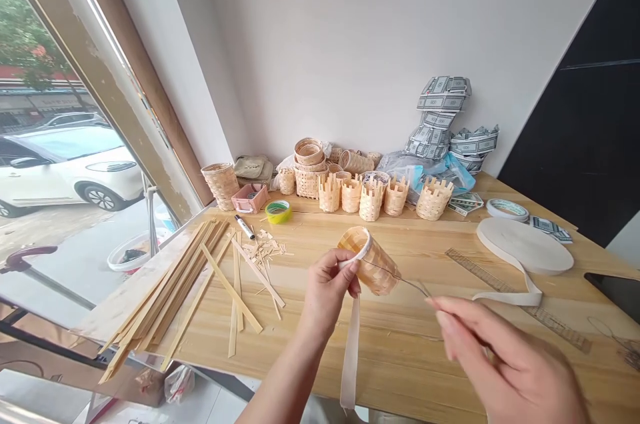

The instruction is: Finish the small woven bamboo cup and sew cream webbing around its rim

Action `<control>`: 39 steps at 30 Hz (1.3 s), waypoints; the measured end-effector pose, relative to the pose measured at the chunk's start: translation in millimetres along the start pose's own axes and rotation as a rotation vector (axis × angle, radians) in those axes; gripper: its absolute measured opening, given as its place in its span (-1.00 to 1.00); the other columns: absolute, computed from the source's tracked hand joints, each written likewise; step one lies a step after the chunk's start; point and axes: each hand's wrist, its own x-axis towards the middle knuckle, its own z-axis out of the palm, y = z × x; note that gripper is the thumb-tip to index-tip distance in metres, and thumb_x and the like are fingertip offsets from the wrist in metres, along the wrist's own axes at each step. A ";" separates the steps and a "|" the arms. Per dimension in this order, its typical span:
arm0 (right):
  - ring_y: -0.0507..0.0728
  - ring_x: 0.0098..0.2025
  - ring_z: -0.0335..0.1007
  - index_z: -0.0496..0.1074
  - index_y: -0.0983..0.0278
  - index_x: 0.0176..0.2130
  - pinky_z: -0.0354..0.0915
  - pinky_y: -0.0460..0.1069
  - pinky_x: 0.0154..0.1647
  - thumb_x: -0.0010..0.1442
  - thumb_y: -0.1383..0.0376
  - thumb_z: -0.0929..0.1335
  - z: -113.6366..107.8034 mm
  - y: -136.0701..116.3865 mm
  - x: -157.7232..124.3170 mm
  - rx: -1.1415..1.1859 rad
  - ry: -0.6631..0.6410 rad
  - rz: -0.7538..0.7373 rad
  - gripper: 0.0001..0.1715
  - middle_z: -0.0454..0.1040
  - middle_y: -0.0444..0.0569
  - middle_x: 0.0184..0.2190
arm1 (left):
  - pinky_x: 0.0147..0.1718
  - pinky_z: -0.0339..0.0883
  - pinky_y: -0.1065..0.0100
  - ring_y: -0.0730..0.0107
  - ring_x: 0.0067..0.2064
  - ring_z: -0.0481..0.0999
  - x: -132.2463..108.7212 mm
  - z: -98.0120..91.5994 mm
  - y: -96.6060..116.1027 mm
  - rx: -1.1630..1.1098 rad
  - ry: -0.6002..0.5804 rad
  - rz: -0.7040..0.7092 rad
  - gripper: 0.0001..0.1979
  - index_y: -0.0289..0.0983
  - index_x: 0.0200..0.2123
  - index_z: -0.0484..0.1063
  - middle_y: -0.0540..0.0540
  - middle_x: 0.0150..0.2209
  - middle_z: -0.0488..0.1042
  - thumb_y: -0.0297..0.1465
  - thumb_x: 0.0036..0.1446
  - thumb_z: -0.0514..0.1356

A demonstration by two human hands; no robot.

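A small woven wood-strip basket (383, 269) is tilted on its side above the table, its open mouth toward the left. White ribbon (351, 357) binds part of its rim, and a loose end hangs straight down. The fingers of my left hand (333, 281) are closed on the bound rim. My right hand (500, 351), lower right, pinches a thin dark strand (416, 285), thread or fine wire. It runs from the rim across the basket's side to my fingertips.
Wood strips (170, 284) lie at left beside scraps (267, 251), a marker (245, 227) and green tape (278, 212). Several unfinished baskets (371, 201) line the back. At right are a ribbon roll (525, 245), a ruler (560, 329) and a dark phone-like object (613, 294).
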 end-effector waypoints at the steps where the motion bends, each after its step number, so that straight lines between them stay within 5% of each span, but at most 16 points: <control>1: 0.02 -0.58 0.40 0.45 0.21 -0.31 0.31 -0.17 -0.55 0.12 0.26 0.28 7.7 -7.3 6.8 -0.014 -0.003 -0.050 -0.84 0.51 -0.12 -0.51 | -0.62 0.16 0.52 0.59 -0.67 0.23 -2.2 2.6 0.4 -0.026 -0.018 -0.014 -0.79 -0.33 -0.42 0.34 0.09 -0.72 0.30 -0.30 -0.05 0.22; 7: 0.04 -0.55 0.42 0.41 0.30 -0.14 0.33 -0.12 -0.50 0.16 0.45 0.16 32.7 -21.9 24.0 -0.069 -0.093 -0.188 -0.65 0.54 -0.05 -0.44 | -0.62 0.14 0.52 0.59 -0.66 0.22 -9.5 11.7 4.4 -0.073 -0.070 -0.044 -0.77 -0.33 -0.44 0.34 0.08 -0.72 0.29 -0.27 -0.06 0.23; 23: 0.03 -0.51 0.42 0.42 0.30 -0.15 0.29 -0.13 -0.49 0.14 0.49 0.15 30.0 -21.3 21.3 -0.064 -0.080 -0.197 -0.62 0.54 -0.06 -0.42 | -0.63 0.18 0.53 0.59 -0.65 0.23 -12.4 14.2 11.0 0.072 -0.082 0.067 -0.83 -0.33 -0.48 0.37 0.08 -0.66 0.25 -0.33 -0.02 0.20; 29: 0.01 -0.54 0.40 0.41 0.34 -0.14 0.26 -0.13 -0.52 0.15 0.47 0.15 30.5 -19.5 19.7 -0.053 -0.116 -0.144 -0.64 0.53 -0.07 -0.45 | -0.61 0.21 0.52 0.57 -0.60 0.29 -15.4 12.3 10.7 0.359 -0.045 0.345 -0.91 -0.30 -0.45 0.42 0.04 -0.57 0.28 -0.44 0.05 0.13; 34: -0.01 -0.61 0.35 0.40 0.28 -0.39 0.21 -0.15 -0.58 0.16 0.37 0.17 31.4 -17.3 15.6 -0.055 -0.101 -0.032 -0.75 0.46 -0.15 -0.59 | -0.50 0.24 0.51 0.51 -0.50 0.37 -17.7 10.5 5.6 0.749 -0.017 0.688 -0.87 -0.29 -0.34 0.42 -0.03 -0.52 0.39 -0.53 0.08 0.09; 39: -0.05 -0.66 0.25 0.32 0.26 -0.46 0.13 -0.16 -0.61 0.18 0.35 0.16 32.6 -13.9 9.5 -0.054 -0.113 0.020 -0.76 0.37 -0.21 -0.66 | -0.50 0.24 0.52 0.52 -0.48 0.38 -19.7 8.5 -0.8 0.844 -0.058 0.789 -0.86 -0.29 -0.30 0.39 -0.06 -0.48 0.42 -0.54 0.10 0.07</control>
